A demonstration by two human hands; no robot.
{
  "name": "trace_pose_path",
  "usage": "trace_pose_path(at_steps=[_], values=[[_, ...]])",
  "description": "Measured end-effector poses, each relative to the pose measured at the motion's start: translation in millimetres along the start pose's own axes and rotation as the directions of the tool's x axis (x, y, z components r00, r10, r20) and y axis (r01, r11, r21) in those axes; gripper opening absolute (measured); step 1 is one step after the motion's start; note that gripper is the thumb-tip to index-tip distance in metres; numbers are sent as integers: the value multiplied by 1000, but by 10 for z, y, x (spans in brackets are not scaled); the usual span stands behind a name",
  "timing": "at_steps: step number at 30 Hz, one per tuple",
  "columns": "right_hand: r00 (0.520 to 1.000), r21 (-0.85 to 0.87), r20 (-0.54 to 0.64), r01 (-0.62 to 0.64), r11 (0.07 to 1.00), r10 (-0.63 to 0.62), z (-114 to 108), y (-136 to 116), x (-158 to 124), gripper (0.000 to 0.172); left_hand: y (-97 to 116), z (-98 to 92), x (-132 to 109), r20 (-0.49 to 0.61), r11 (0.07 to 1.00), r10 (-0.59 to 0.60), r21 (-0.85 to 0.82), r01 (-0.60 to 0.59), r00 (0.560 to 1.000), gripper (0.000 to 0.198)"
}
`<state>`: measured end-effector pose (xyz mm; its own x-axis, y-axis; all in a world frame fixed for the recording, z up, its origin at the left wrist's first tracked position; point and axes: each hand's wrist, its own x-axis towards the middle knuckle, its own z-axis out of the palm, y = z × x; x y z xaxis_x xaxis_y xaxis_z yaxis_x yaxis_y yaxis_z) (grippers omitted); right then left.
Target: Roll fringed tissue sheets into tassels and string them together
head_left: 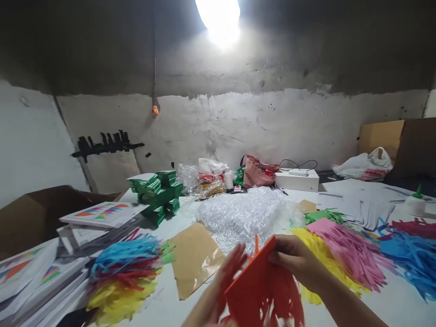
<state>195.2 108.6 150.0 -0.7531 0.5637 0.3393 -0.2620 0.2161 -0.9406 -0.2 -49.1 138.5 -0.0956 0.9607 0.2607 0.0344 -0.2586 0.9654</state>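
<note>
A folded bundle of red-orange fringed paper (254, 284) is held up in front of me, its cut strips hanging at the lower right. My right hand (296, 261) pinches its upper right corner between thumb and fingers. At the bundle's left edge is my left hand (230, 272), slightly blurred, with its fingers stretched out and apart. Whether the left palm presses on the paper I cannot tell. A thin red-orange strip (256, 244) sticks up behind the top edge.
Left lie a blue, red and yellow strip pile (126, 263), printed flat boxes (102, 215) and green card pieces (161, 195). Brown card (195, 259) and shredded clear film (241, 211) lie ahead. Pink strips (350, 252), blue strips (408, 254) and a glue bottle (415, 203) are right.
</note>
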Motion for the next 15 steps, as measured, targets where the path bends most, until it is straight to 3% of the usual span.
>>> trace_pose_path(at_steps=[1,3,5,7,11,15], values=[[1000,-70,-1,0,998,0,37,43,61,27,-60,85,77,-49,993,-75,-94,70,996,71],[989,-320,-123,43,947,-86,101,154,153,23,-202,223,228,-154,938,-242,-291,190,958,48],[921,-600,-254,88,795,-294,182,280,192,20,-354,281,357,-215,846,-361,-485,222,907,39],[887,-743,-208,132,657,-413,317,401,196,21,-498,260,446,-215,751,-422,-628,207,881,36],[962,-765,12,185,617,-273,665,615,222,21,-721,112,502,-53,588,-425,-775,231,904,46],[962,-689,7,203,696,-273,769,751,267,25,-850,7,493,42,509,-243,-845,164,969,58]])
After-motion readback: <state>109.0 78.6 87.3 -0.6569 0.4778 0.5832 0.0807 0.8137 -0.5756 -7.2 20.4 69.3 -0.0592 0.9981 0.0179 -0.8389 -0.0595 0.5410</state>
